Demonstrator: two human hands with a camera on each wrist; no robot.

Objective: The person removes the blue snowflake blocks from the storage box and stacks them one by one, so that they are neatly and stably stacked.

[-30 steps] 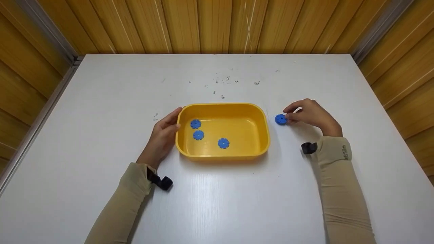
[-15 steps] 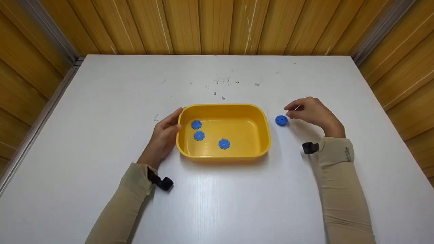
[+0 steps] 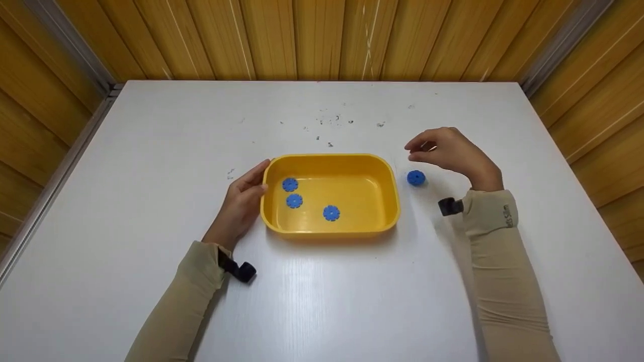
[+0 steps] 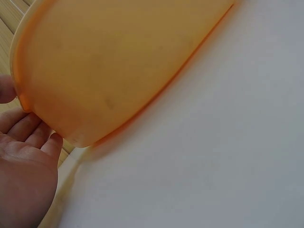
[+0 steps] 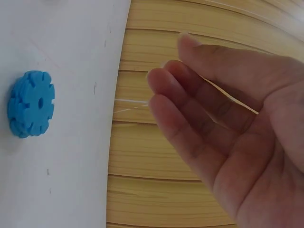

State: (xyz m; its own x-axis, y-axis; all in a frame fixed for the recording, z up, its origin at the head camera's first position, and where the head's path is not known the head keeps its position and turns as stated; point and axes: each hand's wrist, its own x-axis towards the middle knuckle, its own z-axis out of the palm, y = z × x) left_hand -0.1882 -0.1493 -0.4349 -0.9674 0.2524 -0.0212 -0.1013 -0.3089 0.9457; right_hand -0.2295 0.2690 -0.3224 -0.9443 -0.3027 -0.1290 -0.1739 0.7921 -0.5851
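My left hand (image 3: pixel 239 203) grips the left end of a yellow plastic tub (image 3: pixel 332 233), thumb at the rim and fingers along the outer wall; the left wrist view shows those fingers (image 4: pixel 35 130) against the wall. Inside the tub lie three blue notched discs, two at the left and one disc (image 3: pixel 331 213) nearer the front. Right of the tub, a small stack of blue notched discs (image 3: pixel 416 178) sits on the table. My right hand (image 3: pixel 453 153) is just above and behind this stack, fingers loosely bent and holding nothing, as the right wrist view confirms.
The white table (image 3: pixel 322 301) has dark scuff marks (image 3: pixel 337 120) toward its back. Wood-patterned panels (image 3: pixel 322 40) stand behind it and at both sides. A small black camera is strapped at each wrist.
My right hand has let go of the blue disc stack and moved up and slightly left, away from it. The stack, the tub and my left hand have stayed in place.
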